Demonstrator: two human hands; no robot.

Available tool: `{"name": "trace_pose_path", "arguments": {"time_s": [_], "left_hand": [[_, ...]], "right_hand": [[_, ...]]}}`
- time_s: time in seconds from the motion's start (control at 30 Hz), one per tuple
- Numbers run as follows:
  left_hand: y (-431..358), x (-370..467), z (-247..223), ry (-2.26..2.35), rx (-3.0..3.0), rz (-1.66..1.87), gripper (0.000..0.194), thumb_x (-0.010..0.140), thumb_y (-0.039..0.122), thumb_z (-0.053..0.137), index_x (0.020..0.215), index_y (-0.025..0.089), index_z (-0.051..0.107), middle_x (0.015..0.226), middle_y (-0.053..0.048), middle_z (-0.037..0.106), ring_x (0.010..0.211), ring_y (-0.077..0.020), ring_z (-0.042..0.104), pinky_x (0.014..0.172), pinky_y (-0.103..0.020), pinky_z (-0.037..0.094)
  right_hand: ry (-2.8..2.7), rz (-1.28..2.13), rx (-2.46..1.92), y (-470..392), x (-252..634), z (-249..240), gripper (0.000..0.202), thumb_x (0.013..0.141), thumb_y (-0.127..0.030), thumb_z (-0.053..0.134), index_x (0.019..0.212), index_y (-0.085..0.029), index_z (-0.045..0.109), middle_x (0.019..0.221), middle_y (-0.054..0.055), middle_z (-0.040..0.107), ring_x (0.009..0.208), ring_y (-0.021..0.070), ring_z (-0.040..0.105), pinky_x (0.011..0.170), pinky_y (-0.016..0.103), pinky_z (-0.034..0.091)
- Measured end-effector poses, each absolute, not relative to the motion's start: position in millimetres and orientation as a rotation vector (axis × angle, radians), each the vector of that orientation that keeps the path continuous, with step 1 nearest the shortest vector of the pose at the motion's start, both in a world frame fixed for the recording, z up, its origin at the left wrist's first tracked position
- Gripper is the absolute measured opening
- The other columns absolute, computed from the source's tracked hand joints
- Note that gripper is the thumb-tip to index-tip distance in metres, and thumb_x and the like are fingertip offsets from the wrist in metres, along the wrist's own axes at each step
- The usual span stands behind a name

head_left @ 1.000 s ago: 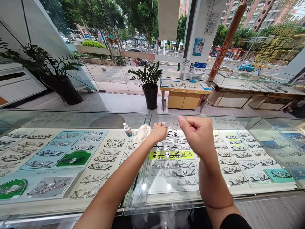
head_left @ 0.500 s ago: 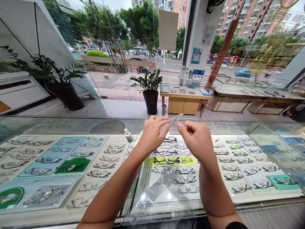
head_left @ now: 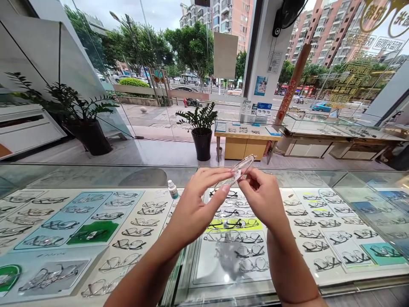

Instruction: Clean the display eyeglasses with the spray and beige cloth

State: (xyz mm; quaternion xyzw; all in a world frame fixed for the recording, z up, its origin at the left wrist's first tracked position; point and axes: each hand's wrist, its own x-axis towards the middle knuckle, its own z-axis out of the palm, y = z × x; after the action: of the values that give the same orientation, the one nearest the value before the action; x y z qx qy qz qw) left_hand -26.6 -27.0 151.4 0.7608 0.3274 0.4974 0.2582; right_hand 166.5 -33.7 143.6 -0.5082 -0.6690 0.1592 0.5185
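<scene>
A pair of clear-framed eyeglasses [head_left: 245, 163] is held up over the glass counter, tilted, between my two hands. My left hand [head_left: 204, 194] has its fingers stretched along one side of the frame, with the thumb beneath, gripping it. The curled fingers of my right hand [head_left: 260, 192] pinch the frame near its middle; the fingertips are partly hidden. A small white spray bottle [head_left: 173, 189] with a teal label stands on the counter to the left of my left hand.
Under the glass countertop [head_left: 220, 266] lie rows of eyeglasses [head_left: 249, 251], some on a green card [head_left: 96, 232]. Beyond the counter stand a potted plant [head_left: 202, 143] and a small wooden display table [head_left: 244, 145] before the shop window.
The eyeglasses have turned so that more of the frame shows. My left thumb has moved lower, away from the fingers, and my right hand has closed in on the frame. The view has tilted slightly upward.
</scene>
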Motion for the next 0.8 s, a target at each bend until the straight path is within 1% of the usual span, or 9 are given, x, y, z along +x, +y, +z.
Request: {"name": "trace_pose_path", "arguments": {"time_s": [0.1,0.2,0.23,0.33,0.47,0.5,0.57,0.67,0.8], "left_hand": [[-24.3,-26.8,150.3,0.899,2.057,1.337,0.027,0.101,0.036,0.066,0.124,0.033,0.081,0.130,-0.005,0.077,0.128,-0.0293,0.066,0.114,-0.053,0.050],[-21.2,-26.9,148.2,0.932,2.066,1.365,0.028,0.101,0.037,0.067,0.125,0.032,0.080,0.130,-0.005,0.077,0.127,-0.0285,0.066,0.113,-0.052,0.050],[-20.5,-26.8,147.5,0.943,2.075,1.375,0.028,0.101,0.038,0.067,0.125,0.031,0.080,0.131,-0.006,0.077,0.127,-0.0283,0.066,0.113,-0.052,0.050],[-19.6,-26.4,146.2,0.968,2.110,1.382,0.028,0.102,0.038,0.066,0.125,0.031,0.080,0.133,-0.006,0.076,0.128,-0.0281,0.065,0.113,-0.052,0.049],[-19.7,-25.4,145.8,0.972,2.142,1.390,0.028,0.102,0.038,0.067,0.126,0.032,0.079,0.135,-0.004,0.075,0.129,-0.0269,0.065,0.113,-0.050,0.049],[-19.6,-25.0,145.7,0.966,2.146,1.396,0.028,0.102,0.037,0.067,0.126,0.032,0.079,0.135,-0.004,0.076,0.129,-0.0268,0.065,0.113,-0.050,0.049],[-18.8,-24.2,145.3,0.950,2.144,1.416,0.027,0.101,0.036,0.067,0.125,0.031,0.079,0.132,-0.004,0.077,0.127,-0.0268,0.066,0.112,-0.049,0.050],[-15.6,-23.9,144.3,0.944,2.087,1.474,0.019,0.100,0.035,0.070,0.113,0.029,0.081,0.120,-0.005,0.080,0.119,-0.0261,0.069,0.106,-0.046,0.052],[-7.0,-25.6,143.0,1.038,1.983,1.525,0.012,0.095,0.038,0.075,0.099,0.027,0.079,0.105,-0.002,0.081,0.104,-0.0244,0.071,0.097,-0.042,0.051]], "right_hand": [[-1.590,0.376,-1.212,-32.5,166.2,143.5,0.018,0.096,-0.030,0.062,0.104,-0.022,0.076,0.062,-0.006,0.052,0.057,0.0137,0.047,0.058,0.028,0.036],[-1.597,0.423,-1.190,-33.4,165.6,144.5,0.023,0.096,-0.033,0.065,0.114,-0.023,0.075,0.065,-0.006,0.054,0.059,0.0140,0.049,0.060,0.028,0.039],[-1.597,0.446,-1.187,-34.1,165.4,145.0,0.023,0.096,-0.035,0.067,0.113,-0.023,0.075,0.065,-0.006,0.054,0.059,0.0139,0.048,0.060,0.028,0.039],[-1.578,0.494,-1.205,-35.7,164.6,146.3,0.019,0.094,-0.041,0.073,0.100,-0.023,0.071,0.064,-0.007,0.049,0.059,0.0131,0.046,0.060,0.028,0.037],[-1.581,0.493,-1.199,-35.2,163.0,146.5,0.018,0.092,-0.041,0.076,0.091,-0.024,0.069,0.062,-0.008,0.042,0.060,0.0129,0.040,0.061,0.029,0.033],[-1.587,0.480,-1.183,-34.8,162.7,146.3,0.017,0.093,-0.039,0.075,0.089,-0.024,0.070,0.063,-0.008,0.044,0.061,0.0132,0.040,0.061,0.029,0.033],[-1.592,0.442,-1.140,-33.7,162.6,145.8,0.013,0.093,-0.033,0.073,0.086,-0.023,0.070,0.069,-0.005,0.054,0.064,0.0138,0.044,0.063,0.030,0.035],[-1.586,0.418,-1.075,-32.0,164.2,145.4,0.008,0.093,-0.026,0.071,0.086,-0.023,0.072,0.083,-0.001,0.067,0.074,0.0157,0.054,0.069,0.031,0.041],[-1.590,0.432,-1.034,-30.9,166.8,146.1,0.008,0.091,-0.024,0.071,0.083,-0.023,0.072,0.085,0.000,0.068,0.080,0.0173,0.059,0.071,0.031,0.044]]}}
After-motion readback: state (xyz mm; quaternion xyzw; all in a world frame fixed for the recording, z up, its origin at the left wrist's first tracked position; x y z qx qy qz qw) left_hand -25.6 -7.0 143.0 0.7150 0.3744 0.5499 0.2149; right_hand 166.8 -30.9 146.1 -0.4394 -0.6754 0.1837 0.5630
